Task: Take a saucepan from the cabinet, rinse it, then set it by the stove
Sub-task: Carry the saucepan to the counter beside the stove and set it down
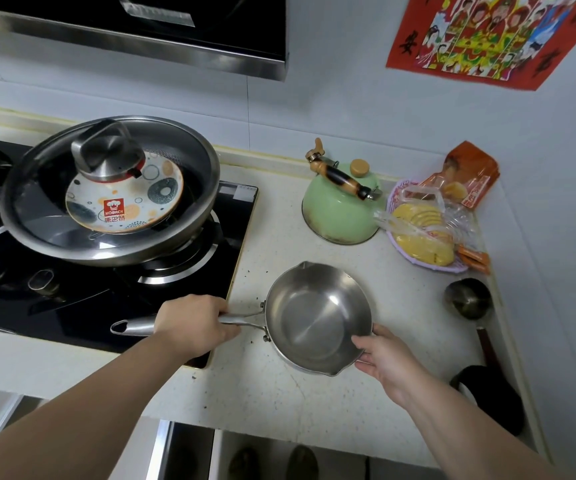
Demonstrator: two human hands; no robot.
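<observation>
At far left a black stove [72, 292] is set into the pale counter [265, 386]. On its right burner stands a large steel pan [189, 188] under a glass lid [106, 157], with a patterned plate [123, 202] visible beneath the lid. Near the stove's right near corner, the left hand [189, 327] is closed around the handle of the saucepan [314, 317]. The saucepan sits upright on the counter just beside the stove's right edge, its handle pointing left over the stove corner and its bowl showing bare steel. The right hand [386, 362] grips the saucepan's near right rim, fingertips hooked over the edge. Farther back stands a green kettle [342, 209]; to its right lies a basket [425, 265] of bagged yellow food. Near the right wall lies a ladle [468, 299].
</observation>
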